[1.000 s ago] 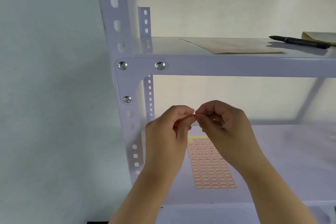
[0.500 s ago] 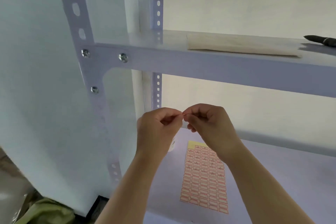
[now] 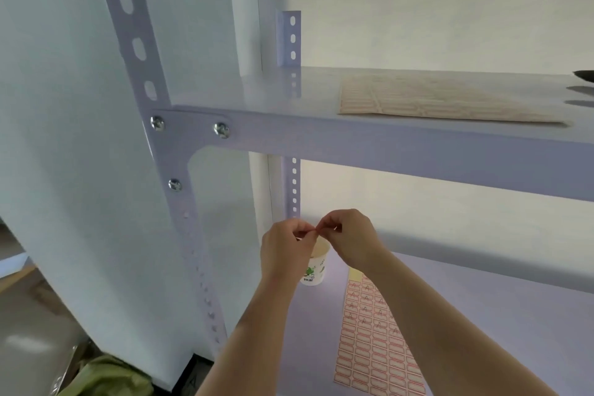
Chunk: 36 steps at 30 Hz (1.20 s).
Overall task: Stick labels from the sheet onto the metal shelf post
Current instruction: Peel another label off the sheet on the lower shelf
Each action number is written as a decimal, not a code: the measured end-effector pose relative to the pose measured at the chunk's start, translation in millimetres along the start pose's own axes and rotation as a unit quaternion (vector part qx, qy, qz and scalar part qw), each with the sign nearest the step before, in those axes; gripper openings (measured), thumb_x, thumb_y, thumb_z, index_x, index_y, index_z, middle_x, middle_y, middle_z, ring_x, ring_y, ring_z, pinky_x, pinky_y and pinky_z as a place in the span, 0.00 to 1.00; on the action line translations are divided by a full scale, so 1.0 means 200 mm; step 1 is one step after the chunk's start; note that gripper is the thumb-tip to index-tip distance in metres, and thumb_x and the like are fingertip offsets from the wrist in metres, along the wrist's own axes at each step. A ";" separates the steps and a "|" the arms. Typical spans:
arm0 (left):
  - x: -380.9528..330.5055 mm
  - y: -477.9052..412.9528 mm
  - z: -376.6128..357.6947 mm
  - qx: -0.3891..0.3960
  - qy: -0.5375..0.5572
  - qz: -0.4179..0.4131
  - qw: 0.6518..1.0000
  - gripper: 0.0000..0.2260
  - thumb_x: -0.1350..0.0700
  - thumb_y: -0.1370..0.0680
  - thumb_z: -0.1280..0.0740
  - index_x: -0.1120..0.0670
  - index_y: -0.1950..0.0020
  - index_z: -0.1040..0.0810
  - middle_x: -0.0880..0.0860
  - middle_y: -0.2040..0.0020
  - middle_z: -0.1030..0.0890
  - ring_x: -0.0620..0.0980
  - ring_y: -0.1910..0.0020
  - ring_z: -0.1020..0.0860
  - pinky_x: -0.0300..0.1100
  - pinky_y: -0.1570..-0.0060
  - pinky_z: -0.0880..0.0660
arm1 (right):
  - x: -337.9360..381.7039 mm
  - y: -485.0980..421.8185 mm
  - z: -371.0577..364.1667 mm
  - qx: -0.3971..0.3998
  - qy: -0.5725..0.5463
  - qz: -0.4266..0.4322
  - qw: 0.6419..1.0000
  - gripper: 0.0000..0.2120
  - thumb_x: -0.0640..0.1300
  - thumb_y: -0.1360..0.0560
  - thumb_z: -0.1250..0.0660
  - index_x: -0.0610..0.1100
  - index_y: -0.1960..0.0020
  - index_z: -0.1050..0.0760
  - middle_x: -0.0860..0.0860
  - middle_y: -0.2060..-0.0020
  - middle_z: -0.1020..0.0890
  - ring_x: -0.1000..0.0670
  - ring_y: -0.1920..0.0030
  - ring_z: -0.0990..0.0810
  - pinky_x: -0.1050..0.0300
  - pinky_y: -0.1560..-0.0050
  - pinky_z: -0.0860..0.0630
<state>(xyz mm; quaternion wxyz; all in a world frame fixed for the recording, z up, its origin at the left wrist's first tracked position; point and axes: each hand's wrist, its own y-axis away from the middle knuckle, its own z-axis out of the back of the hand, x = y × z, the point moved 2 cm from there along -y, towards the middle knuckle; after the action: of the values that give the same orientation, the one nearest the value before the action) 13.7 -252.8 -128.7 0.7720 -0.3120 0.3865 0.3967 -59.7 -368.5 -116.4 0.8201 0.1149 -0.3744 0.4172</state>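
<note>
My left hand [image 3: 284, 251] and my right hand [image 3: 348, 239] meet fingertip to fingertip above the lower shelf, pinching one small red-edged label [image 3: 316, 229] between them. The label sheet [image 3: 374, 344], rows of red-framed stickers, lies flat on the lower shelf [image 3: 482, 315] below my right forearm. The pale lilac metal shelf post [image 3: 180, 190], with slots and three screws, stands to the left of my hands, apart from them.
A white paper cup [image 3: 316, 267] with a green print stands on the lower shelf behind my hands. A second label sheet [image 3: 434, 100] lies on the upper shelf [image 3: 385, 145], with a dark object at its far right. The rear post [image 3: 291, 38] rises behind. Green cloth [image 3: 106, 379] lies on the floor.
The view has swung right and lower, bringing the paper cup and upper sheet into sight. My hands stay pinched together on the label at about the same spot.
</note>
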 end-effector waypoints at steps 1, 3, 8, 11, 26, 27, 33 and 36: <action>0.01 0.00 0.00 0.000 -0.001 0.004 1.000 0.04 0.53 0.24 0.28 0.49 0.54 0.13 0.45 0.60 0.15 0.48 0.57 0.17 0.42 0.58 0.21 | -0.01 -0.01 -0.01 0.006 -0.005 -0.005 1.000 0.08 0.38 0.24 0.33 0.46 0.56 0.15 0.52 0.60 0.16 0.50 0.58 0.21 0.67 0.64 0.31; 0.02 -0.01 -0.01 0.001 -0.009 0.006 1.000 0.05 0.53 0.23 0.29 0.49 0.52 0.12 0.47 0.57 0.13 0.49 0.56 0.16 0.42 0.58 0.20 | -0.01 -0.01 -0.03 0.011 -0.001 -0.008 1.000 0.10 0.37 0.24 0.33 0.46 0.55 0.14 0.50 0.59 0.15 0.50 0.58 0.20 0.68 0.65 0.31; 0.03 -0.01 0.00 -0.009 -0.041 -0.009 0.999 0.08 0.57 0.24 0.31 0.50 0.52 0.12 0.49 0.54 0.12 0.50 0.54 0.16 0.44 0.56 0.20 | -0.01 -0.02 -0.04 0.010 0.019 -0.001 1.000 0.11 0.34 0.25 0.33 0.44 0.53 0.13 0.48 0.57 0.13 0.50 0.57 0.19 0.68 0.62 0.29; 0.02 -0.01 0.01 -0.015 -0.051 -0.024 0.998 0.09 0.58 0.24 0.31 0.50 0.52 0.12 0.48 0.54 0.11 0.50 0.54 0.15 0.44 0.56 0.19 | 0.00 -0.01 -0.03 0.002 0.013 0.002 1.000 0.09 0.36 0.26 0.31 0.45 0.53 0.13 0.50 0.60 0.14 0.51 0.58 0.18 0.67 0.62 0.28; 0.02 0.08 0.02 -0.015 -0.025 -0.096 0.995 0.12 0.62 0.19 0.37 0.49 0.44 0.17 0.44 0.49 0.16 0.47 0.49 0.20 0.36 0.56 0.26 | -0.06 0.14 0.08 -0.035 -0.115 -0.045 0.992 0.10 0.41 0.20 0.35 0.45 0.51 0.14 0.51 0.61 0.13 0.54 0.66 0.19 0.63 0.61 0.25; 0.01 0.10 0.01 -0.009 -0.022 -0.111 0.994 0.12 0.63 0.20 0.37 0.49 0.44 0.18 0.42 0.50 0.18 0.46 0.51 0.21 0.34 0.57 0.27 | -0.08 0.17 0.10 -0.043 -0.141 -0.057 0.987 0.10 0.40 0.20 0.36 0.45 0.51 0.15 0.51 0.61 0.13 0.55 0.66 0.19 0.64 0.63 0.24; -0.03 0.24 -0.15 0.087 -0.033 -0.184 0.979 0.08 0.58 0.19 0.35 0.47 0.48 0.18 0.39 0.58 0.19 0.41 0.63 0.19 0.37 0.61 0.18 | -0.30 0.36 0.23 -0.109 -0.177 -0.129 0.970 0.13 0.40 0.18 0.39 0.47 0.51 0.16 0.49 0.59 0.13 0.51 0.64 0.18 0.54 0.61 0.23; -0.01 0.29 -0.28 0.139 -0.084 -0.172 0.972 0.07 0.56 0.19 0.36 0.47 0.46 0.19 0.42 0.57 0.17 0.42 0.62 0.19 0.42 0.59 0.17 | -0.41 0.44 0.24 -0.134 -0.172 -0.168 0.961 0.14 0.38 0.18 0.40 0.46 0.50 0.17 0.49 0.59 0.14 0.51 0.63 0.18 0.53 0.59 0.21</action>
<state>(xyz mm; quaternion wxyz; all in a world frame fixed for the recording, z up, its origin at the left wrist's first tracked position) -55.5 -268.9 -166.0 0.8943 -0.2283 0.3121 0.2253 -183.7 -386.6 -152.6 0.8098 0.1348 -0.5374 0.1931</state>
